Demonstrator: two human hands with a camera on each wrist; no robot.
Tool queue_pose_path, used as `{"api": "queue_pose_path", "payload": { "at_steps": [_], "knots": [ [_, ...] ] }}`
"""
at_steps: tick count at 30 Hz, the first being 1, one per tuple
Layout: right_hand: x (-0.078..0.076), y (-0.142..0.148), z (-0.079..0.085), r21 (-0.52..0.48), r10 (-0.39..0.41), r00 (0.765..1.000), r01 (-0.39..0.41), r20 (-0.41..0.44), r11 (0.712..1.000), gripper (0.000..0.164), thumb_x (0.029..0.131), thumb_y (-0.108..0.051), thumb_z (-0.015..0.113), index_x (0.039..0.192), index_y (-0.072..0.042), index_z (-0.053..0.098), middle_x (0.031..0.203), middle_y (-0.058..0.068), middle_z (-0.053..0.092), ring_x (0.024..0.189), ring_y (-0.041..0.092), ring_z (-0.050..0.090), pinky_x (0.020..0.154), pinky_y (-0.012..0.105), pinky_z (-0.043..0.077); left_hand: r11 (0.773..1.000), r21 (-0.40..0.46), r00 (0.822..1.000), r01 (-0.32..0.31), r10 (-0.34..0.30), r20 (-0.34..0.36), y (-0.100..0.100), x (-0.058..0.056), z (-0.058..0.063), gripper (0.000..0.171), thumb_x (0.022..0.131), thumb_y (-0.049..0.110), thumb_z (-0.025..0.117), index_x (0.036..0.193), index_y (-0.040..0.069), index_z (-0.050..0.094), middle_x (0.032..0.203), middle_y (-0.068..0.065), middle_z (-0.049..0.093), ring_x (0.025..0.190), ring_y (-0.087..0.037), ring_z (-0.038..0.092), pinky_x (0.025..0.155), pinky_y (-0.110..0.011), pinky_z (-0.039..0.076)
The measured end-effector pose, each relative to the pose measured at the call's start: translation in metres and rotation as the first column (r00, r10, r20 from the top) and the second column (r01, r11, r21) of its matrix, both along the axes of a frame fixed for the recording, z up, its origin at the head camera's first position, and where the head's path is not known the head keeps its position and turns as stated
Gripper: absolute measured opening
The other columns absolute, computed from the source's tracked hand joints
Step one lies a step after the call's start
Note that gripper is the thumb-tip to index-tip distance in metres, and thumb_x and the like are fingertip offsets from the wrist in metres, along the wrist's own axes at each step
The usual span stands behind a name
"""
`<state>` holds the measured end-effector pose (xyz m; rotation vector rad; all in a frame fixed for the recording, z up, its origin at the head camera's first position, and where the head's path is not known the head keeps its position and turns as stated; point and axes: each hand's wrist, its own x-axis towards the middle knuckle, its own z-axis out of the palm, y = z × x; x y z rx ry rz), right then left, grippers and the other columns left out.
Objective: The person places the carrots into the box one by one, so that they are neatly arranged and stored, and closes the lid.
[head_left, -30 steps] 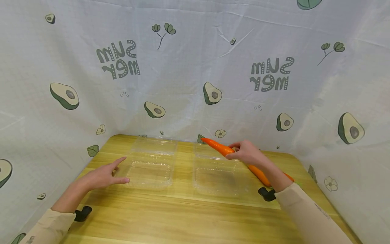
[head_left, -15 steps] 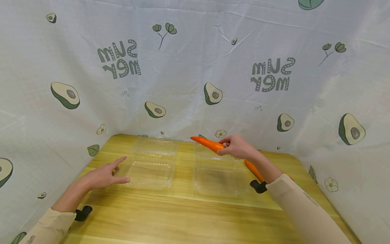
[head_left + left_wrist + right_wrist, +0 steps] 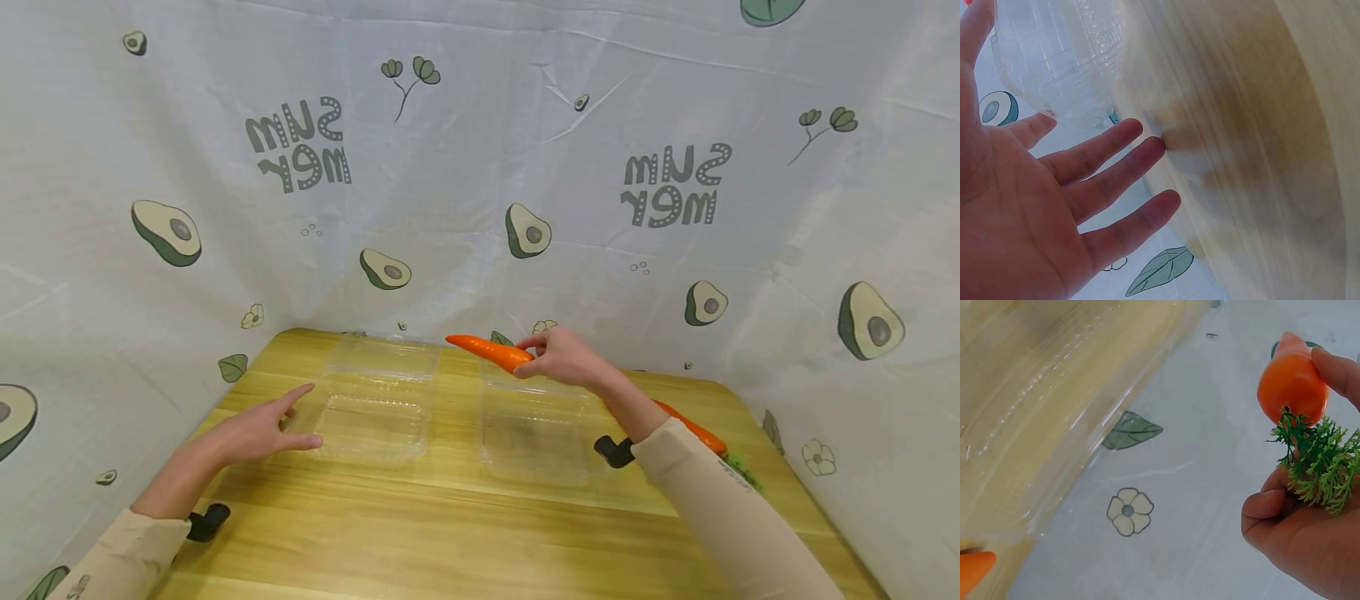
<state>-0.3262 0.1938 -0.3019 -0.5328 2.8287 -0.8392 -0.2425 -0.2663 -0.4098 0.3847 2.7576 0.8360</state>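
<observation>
My right hand grips an orange carrot by its thick end, its tip pointing left. In the right wrist view, the carrot's blunt end faces the camera, with a green leafy top hanging by the palm. The carrot is raised above the right clear plastic container, overlapping its lid area in the head view. Beside the left clear plastic container, my left hand has its fingers spread and holds nothing. The left wrist view shows that palm with loosely extended fingers.
Another carrot with a green top lies on the wooden table at the right, partly behind my forearm. A second carrot tip shows in the right wrist view. Patterned white cloth surrounds the table.
My right hand has moved left with the carrot, away from the carrots on the table. The carrot now lies closer to level. My left hand keeps its place.
</observation>
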Motion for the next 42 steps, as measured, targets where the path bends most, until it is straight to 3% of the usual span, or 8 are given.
{"api": "queue_pose_path", "payload": {
  "at_steps": [8, 13, 18, 27, 36, 42],
  "knots": [
    [-0.005, -0.016, -0.001, -0.009, 0.038, 0.999, -0.038, -0.002, 0.999, 0.047, 0.081, -0.027, 0.082, 0.122, -0.006, 0.073, 0.069, 0.003, 0.048, 0.064, 0.018, 0.041, 0.059, 0.029, 0.03, 1.0, -0.006, 1.0, -0.001, 0.001, -0.006, 0.001, -0.002, 0.001, 0.103, 0.091, 0.055, 0.069, 0.162, 0.006, 0.012, 0.141, -0.04, 0.047, 0.125, -0.052, 0.053, 0.091, -0.058, 0.05],
    [-0.008, -0.026, -0.001, -0.01, 0.059, 0.998, -0.059, 0.015, 0.998, 0.047, 0.082, -0.026, 0.082, 0.123, -0.005, 0.072, 0.09, 0.005, 0.069, 0.075, 0.019, 0.054, 0.066, 0.029, 0.042, 1.0, -0.006, 1.0, 0.0, 0.0, -0.002, 0.002, -0.003, 0.003, 0.103, 0.091, 0.055, 0.068, 0.162, 0.006, 0.012, 0.142, -0.04, 0.046, 0.125, -0.052, 0.053, 0.091, -0.057, 0.05],
    [-0.011, -0.037, 0.0, -0.002, 0.094, 0.996, -0.094, 0.007, 0.996, 0.047, 0.082, -0.023, 0.081, 0.124, -0.004, 0.072, 0.105, 0.008, 0.074, 0.084, 0.02, 0.062, 0.075, 0.03, 0.049, 1.0, -0.002, 1.0, 0.002, -0.002, -0.003, 0.002, -0.005, 0.003, 0.103, 0.091, 0.055, 0.068, 0.162, 0.007, 0.012, 0.142, -0.04, 0.046, 0.126, -0.052, 0.053, 0.093, -0.059, 0.049],
    [-0.014, -0.063, -0.002, 0.029, 0.145, 0.989, -0.145, 0.001, 0.989, 0.045, 0.081, -0.023, 0.082, 0.121, -0.006, 0.074, 0.09, 0.004, 0.071, 0.074, 0.017, 0.055, 0.066, 0.027, 0.043, 1.0, -0.003, 1.0, 0.002, -0.002, 0.007, 0.003, -0.003, 0.004, 0.103, 0.091, 0.055, 0.068, 0.162, 0.005, 0.012, 0.14, -0.04, 0.048, 0.123, -0.05, 0.055, 0.092, -0.059, 0.049],
    [-0.017, -0.091, -0.008, 0.1, 0.235, 0.972, -0.232, -0.027, 0.968, 0.044, 0.08, -0.025, 0.082, 0.119, -0.006, 0.075, 0.092, 0.002, 0.072, 0.071, 0.014, 0.053, 0.066, 0.025, 0.042, 1.0, 0.011, 1.0, -0.009, 0.009, 0.004, 0.0, 0.0, 0.0, 0.103, 0.091, 0.054, 0.069, 0.161, 0.005, 0.013, 0.141, -0.041, 0.046, 0.124, -0.05, 0.054, 0.093, -0.059, 0.049],
    [-0.017, -0.104, -0.018, 0.104, 0.25, 0.968, -0.246, -0.022, 0.964, 0.043, 0.08, -0.024, 0.081, 0.117, -0.005, 0.075, 0.093, 0.002, 0.072, 0.073, 0.015, 0.055, 0.066, 0.025, 0.044, 1.0, 0.018, 1.0, -0.013, 0.012, 0.019, 0.001, 0.001, -0.002, 0.103, 0.09, 0.054, 0.07, 0.162, 0.007, 0.013, 0.142, -0.04, 0.045, 0.124, -0.049, 0.055, 0.093, -0.059, 0.049]
  ]
}}
